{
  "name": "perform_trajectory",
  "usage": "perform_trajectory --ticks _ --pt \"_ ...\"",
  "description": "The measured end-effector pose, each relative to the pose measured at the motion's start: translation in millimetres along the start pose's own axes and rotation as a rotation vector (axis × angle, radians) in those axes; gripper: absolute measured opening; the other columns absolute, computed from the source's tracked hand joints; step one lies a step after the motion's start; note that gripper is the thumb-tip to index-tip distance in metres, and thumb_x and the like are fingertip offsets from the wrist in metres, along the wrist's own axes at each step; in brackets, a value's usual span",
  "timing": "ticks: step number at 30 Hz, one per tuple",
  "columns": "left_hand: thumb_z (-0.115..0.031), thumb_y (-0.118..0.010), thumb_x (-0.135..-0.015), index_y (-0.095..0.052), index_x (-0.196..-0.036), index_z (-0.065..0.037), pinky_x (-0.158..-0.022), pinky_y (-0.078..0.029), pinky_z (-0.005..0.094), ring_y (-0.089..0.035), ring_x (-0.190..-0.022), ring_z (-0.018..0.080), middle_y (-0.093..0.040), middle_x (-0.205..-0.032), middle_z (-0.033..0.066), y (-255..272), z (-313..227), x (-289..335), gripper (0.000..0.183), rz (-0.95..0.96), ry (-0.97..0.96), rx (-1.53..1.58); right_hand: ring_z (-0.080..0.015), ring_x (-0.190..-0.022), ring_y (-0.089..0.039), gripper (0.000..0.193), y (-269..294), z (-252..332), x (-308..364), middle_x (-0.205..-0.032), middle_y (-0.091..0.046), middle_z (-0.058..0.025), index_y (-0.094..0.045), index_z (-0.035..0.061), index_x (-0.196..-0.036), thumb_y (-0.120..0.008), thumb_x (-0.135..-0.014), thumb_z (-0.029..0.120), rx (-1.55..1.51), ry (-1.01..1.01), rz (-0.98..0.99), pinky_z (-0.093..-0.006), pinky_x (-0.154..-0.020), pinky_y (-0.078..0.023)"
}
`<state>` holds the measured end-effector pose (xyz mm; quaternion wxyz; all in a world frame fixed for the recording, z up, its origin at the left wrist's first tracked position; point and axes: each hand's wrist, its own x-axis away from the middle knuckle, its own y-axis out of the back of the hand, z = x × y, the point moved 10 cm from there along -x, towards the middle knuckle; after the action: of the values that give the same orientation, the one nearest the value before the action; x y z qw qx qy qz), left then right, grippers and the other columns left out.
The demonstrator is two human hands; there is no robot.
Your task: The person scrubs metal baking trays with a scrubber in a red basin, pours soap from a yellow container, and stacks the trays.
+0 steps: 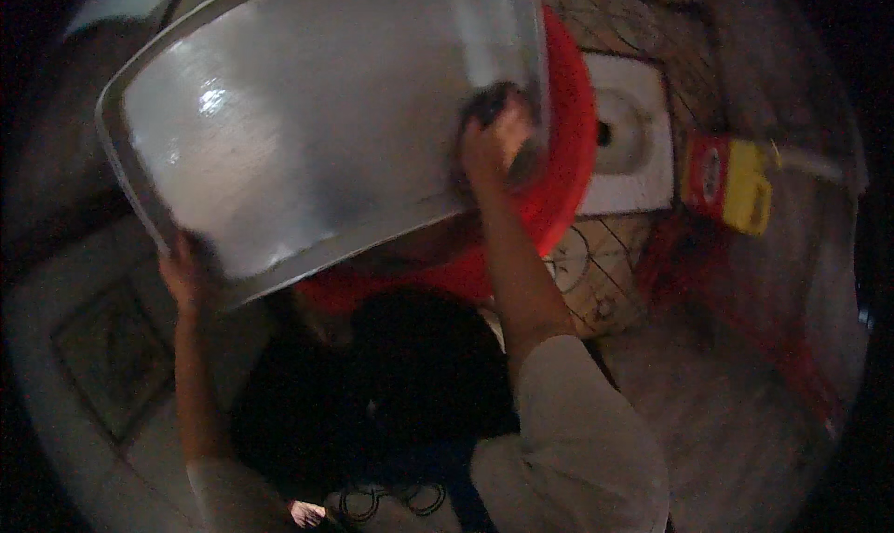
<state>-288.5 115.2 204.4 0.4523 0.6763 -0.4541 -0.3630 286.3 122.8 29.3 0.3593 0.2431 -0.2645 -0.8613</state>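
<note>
A large shiny metal tray (307,114) with a raised rim is held tilted above a red basin (573,114). My left hand (183,270) is closed on its near left corner, the fingers curled over the rim. Against the tray's inner face at the right side, my right hand (486,151) presses a dark scouring pad (498,97). Motion smears the pad and fingers, so their detail is hard to make out. The tray covers most of the basin's inside.
A white squat toilet (624,151) is set into the patterned tile floor (596,272) to the right. Beyond it stands a red and yellow container (731,184). Red plastic-like material (675,254) lies below the container. A dark-patterned tile (114,358) shows at left.
</note>
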Motion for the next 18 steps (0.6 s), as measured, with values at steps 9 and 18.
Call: perform_trajectory --ticks 9,18 --pt "-0.022 -0.054 -0.093 -0.054 -0.115 -0.001 -0.074 -0.049 0.0375 -0.062 -0.078 0.0272 -0.065 -0.089 0.0146 -2.4 -52.2 -0.1 0.030 0.011 -0.040 0.156 -0.0347 -0.121 -0.040 0.062 -96.9 311.7 -21.0 -0.131 -0.043 -0.0197 -0.044 0.0059 -0.128 -0.069 -0.071 0.015 -0.295 0.606 0.146 -0.0454 -0.104 -0.030" --pt "-0.013 -0.056 -0.086 -0.054 -0.116 0.001 -0.088 -0.045 0.0364 -0.059 -0.102 0.0277 -0.063 -0.107 0.0166 -19.7 -42.9 11.2 0.033 0.159 -0.031 0.586 -0.0314 -0.116 -0.048 0.060 -65.7 429.7 174.2 -0.119 -0.055 -0.0096 -0.060 0.0102 -0.116 -0.067 -0.057 0.002 -0.915 1.320 0.510 -0.0438 -0.100 -0.040"
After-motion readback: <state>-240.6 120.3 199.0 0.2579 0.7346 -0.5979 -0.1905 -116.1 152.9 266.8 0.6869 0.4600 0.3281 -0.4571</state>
